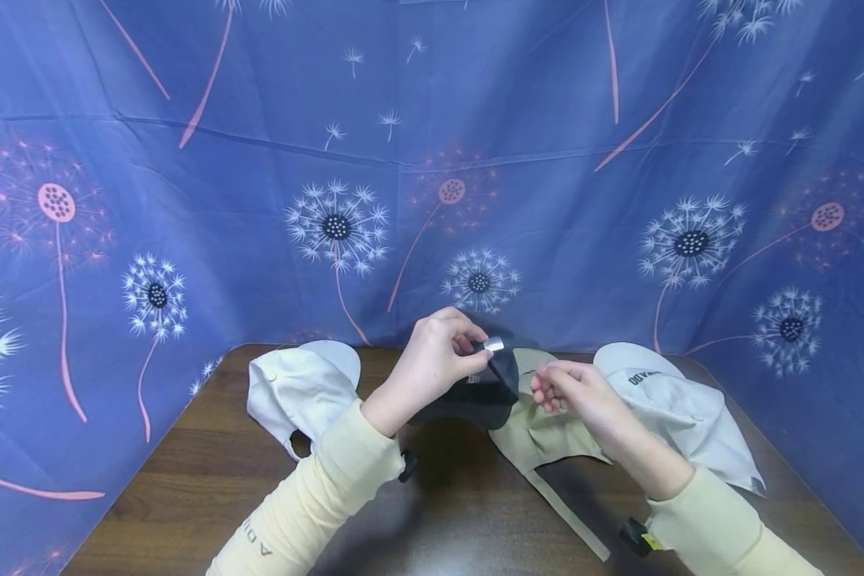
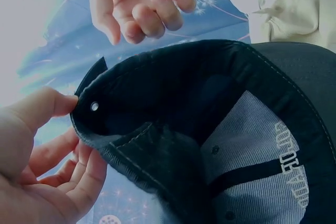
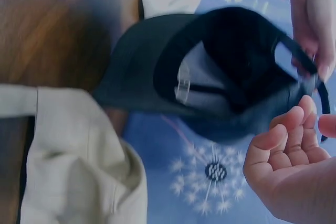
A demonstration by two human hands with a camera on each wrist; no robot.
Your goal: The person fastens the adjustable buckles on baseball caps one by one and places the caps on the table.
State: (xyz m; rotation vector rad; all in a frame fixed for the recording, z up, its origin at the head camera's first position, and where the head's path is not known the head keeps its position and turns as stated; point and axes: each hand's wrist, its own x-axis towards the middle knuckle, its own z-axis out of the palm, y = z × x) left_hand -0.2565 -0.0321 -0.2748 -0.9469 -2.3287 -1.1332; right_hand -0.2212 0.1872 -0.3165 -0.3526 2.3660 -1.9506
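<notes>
A black cap (image 1: pixel 500 388) hangs above the table, its hollow inside facing the left wrist camera. My left hand (image 1: pixel 439 356) pinches it at the back strap, beside a silver buckle (image 1: pixel 494 344). In the left wrist view, the left thumb and fingers grip the cap's edge, and a free strap end (image 2: pixel 93 74) sticks up past the thumb. My right hand (image 1: pixel 576 392) is close to the cap with loosely bent fingers. Nothing shows between those fingers in the left wrist view, where a gap separates them from the cap. White lettering (image 2: pixel 292 163) marks the cap's inner lining.
A white cap (image 1: pixel 298 392) lies on the left of the brown wooden table (image 1: pixel 187 480). To the right are a beige hat with a long strap (image 1: pixel 547 428) and another pale cap (image 1: pixel 680 408) with dark lettering. A blue dandelion-print cloth (image 1: pixel 403 160) hangs behind and at the sides.
</notes>
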